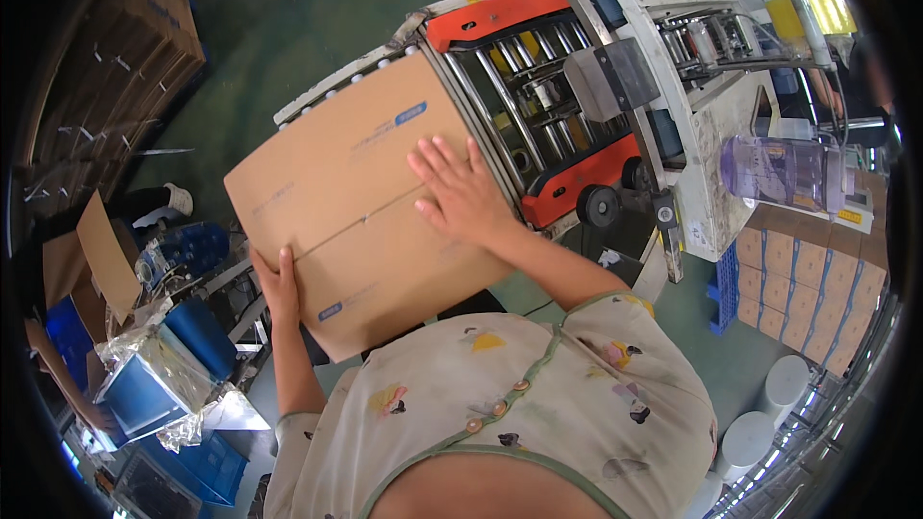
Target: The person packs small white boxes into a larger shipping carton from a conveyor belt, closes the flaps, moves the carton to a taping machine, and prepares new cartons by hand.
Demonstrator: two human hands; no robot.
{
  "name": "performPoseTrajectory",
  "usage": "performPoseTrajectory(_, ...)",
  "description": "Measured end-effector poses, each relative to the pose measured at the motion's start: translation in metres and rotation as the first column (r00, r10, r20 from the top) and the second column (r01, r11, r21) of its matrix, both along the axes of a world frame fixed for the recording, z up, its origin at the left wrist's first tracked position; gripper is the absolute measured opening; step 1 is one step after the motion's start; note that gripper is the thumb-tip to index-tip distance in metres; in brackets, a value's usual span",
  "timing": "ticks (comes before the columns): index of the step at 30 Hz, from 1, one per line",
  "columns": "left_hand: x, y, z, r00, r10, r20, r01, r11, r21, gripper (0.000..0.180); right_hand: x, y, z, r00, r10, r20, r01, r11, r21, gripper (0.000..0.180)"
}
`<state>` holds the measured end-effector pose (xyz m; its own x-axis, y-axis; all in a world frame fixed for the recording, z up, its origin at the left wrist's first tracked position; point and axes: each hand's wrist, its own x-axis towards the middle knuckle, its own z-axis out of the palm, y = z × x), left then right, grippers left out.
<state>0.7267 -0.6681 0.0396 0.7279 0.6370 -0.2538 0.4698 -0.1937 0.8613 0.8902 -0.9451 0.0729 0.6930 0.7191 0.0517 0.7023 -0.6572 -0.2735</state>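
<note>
A brown cardboard box (336, 159) lies in front of me on a roller conveyor, its top flaps folded down and meeting at a seam. My right hand (463, 194) rests flat on the top near the right side, fingers spread. At the left edge of the box, my left hand (277, 286) grips the corner, thumb on top and fingers along the side. Just beyond the box's right end is a box sealing machine (615, 77) with red side guides (582, 178) and metal rollers (498, 80).
Stacks of flattened cardboard (144, 48) stand at the far left. Left of me are an open carton (106, 255), a blue bin (144, 389) with clear plastic, and another person's arm (62, 380). A purple jug (784, 173) lies on the machine, near stacked boxes (803, 284) and white round stools (748, 442).
</note>
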Motion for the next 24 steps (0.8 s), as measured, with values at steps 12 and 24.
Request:
performPoseTrajectory(12, 0.125, -0.097, -0.026, 0.936, -0.119, 0.331, 0.244, 0.897, -0.369, 0.054, 0.077, -0.037, -0.02, 0.924, -0.325, 0.2, 0.342, 0.938, -0.058, 0.062)
performPoseTrajectory(24, -0.264, -0.028, -0.12, 0.655, -0.563, -0.503, 0.551, 0.812, -0.192, 0.033, -0.234, 0.075, -0.031, 0.56, 0.344, -0.753, -0.357, 0.921, 0.156, 0.033)
